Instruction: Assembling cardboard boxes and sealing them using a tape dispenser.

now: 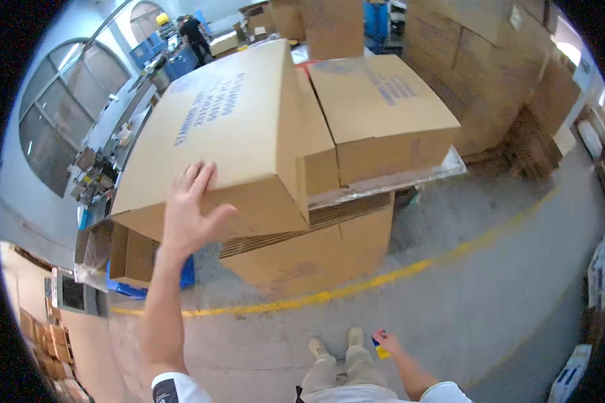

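Observation:
My left hand [193, 211] lies against the near top edge of a large cardboard box [242, 151], fingers stretched over the top and thumb spread along the front face. This box is tilted and has blue print on its top. Beside it, to the right, sits another closed cardboard box [390, 101]. Low at my right side, my right hand [391, 344] is closed around a small yellow and dark blue tool [382, 351], whose exact kind I cannot make out.
Flattened cardboard sheets [349, 211] are stacked under the boxes. A yellow line [356, 292] curves across the floor. Large cartons [470, 74] stand at the right back. A person [193, 37] stands by machines at the far left. An opened carton [131, 252] is at left.

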Demonstrator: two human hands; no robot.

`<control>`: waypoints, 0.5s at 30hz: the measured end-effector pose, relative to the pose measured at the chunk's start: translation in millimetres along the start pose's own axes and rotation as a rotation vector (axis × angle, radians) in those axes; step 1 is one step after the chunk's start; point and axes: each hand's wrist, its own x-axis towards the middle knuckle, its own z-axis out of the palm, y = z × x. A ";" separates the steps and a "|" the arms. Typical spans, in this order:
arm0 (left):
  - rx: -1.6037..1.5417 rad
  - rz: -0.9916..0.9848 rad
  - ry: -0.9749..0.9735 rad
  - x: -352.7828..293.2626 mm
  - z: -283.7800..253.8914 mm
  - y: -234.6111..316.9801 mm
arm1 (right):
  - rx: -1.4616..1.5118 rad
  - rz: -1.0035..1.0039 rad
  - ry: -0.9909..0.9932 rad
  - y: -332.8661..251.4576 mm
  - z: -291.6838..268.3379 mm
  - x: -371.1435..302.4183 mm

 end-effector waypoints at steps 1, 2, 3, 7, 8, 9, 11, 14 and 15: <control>0.002 0.014 -0.012 -0.8 14.8 -2.0 | 0.016 0.007 -0.007 -1.2 6.4 -1.7; 0.080 0.026 0.118 0.9 31.5 -9.0 | 0.067 -0.062 0.000 -6.5 11.1 0.3; 0.147 0.036 0.250 6.7 44.4 -6.5 | 0.116 -0.124 0.016 -4.8 12.3 2.2; 0.081 0.105 0.404 67.1 85.6 5.0 | 0.110 -0.036 -0.003 27.7 17.8 2.9; 0.056 0.103 0.436 90.4 108.1 17.6 | 0.125 -0.090 0.084 73.4 13.7 11.8; 0.054 0.098 0.459 107.4 126.1 22.2 | 0.134 -0.153 0.148 99.4 12.3 17.5; 0.115 0.088 0.442 121.7 131.5 3.8 | -0.023 -0.022 0.042 87.6 25.4 -0.5; 0.081 0.151 0.532 146.2 152.6 -11.3 | -0.177 0.130 -0.016 103.0 17.4 -17.8; 0.090 0.140 0.528 150.5 155.0 -11.3 | -0.173 0.140 -0.031 112.8 17.3 -23.7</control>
